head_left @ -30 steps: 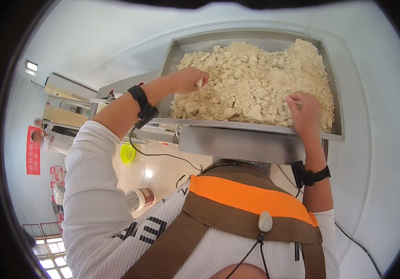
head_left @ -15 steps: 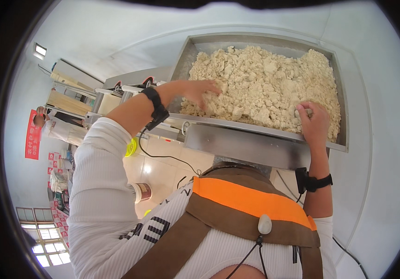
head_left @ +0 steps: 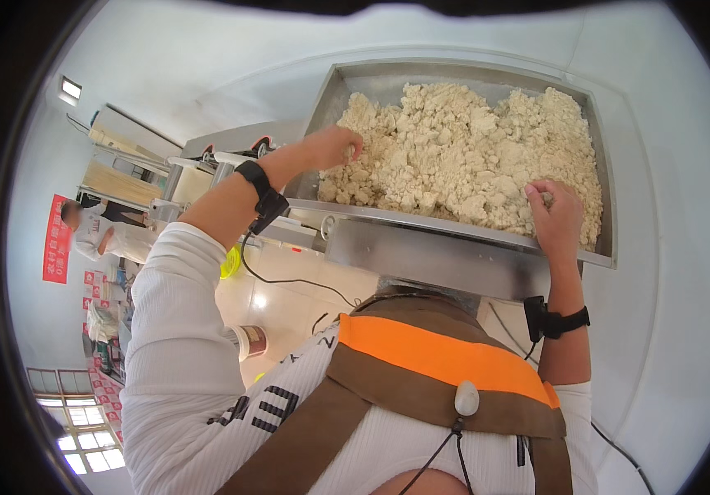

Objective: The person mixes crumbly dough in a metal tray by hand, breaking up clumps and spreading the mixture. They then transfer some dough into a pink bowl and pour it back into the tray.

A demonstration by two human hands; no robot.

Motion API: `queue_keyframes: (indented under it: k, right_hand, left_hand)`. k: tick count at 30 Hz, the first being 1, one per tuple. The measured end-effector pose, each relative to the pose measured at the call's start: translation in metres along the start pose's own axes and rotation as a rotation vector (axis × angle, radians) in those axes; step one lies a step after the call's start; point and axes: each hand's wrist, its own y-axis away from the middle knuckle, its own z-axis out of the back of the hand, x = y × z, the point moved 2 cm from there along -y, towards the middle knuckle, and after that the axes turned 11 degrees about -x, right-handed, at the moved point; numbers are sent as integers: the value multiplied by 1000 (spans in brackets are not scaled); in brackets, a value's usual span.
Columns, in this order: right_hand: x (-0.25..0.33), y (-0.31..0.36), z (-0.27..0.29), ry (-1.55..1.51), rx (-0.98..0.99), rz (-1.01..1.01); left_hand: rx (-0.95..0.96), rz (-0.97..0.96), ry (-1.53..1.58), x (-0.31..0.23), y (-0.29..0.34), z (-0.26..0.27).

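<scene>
A deep steel trough holds a heap of pale, crumbly dough. Over its left end is my left hand, fingers curled inward; what they hold, if anything, is mostly hidden. My right hand rests at the right part of the near rim, thumb and fingers closed on a small lump of dough. A black band with a small box sits on each of my wrists.
Left of the trough stands a machine with rollers. A person in white stands farther left. On the floor are a bucket and a yellow-green round thing. A cable hangs from my left wrist.
My left hand has drawn back to the left and curled from spread fingers. Dough at the upper left has shifted, leaving a dip. My right hand has stayed put. The person farther left has turned.
</scene>
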Motion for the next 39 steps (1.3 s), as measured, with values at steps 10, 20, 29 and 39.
queue_keyframes:
  k: [10, 20, 29, 39]
  right_hand:
    - [23, -8, -5, 5, 166, 310]
    - [46, -34, -72, 159, 1149, 380]
    - [65, -59, -97, 338, 1303, 448]
    - [8, -165, -164, 504, 1110, 244]
  left_hand:
    - [-457, -35, 260, -20, 30, -4]
    - [-608, 292, 388, -29, 59, -18]
    - [-1097, 197, 138, -45, 79, -45]
    - [-1025, 334, 206, -38, 74, -52]
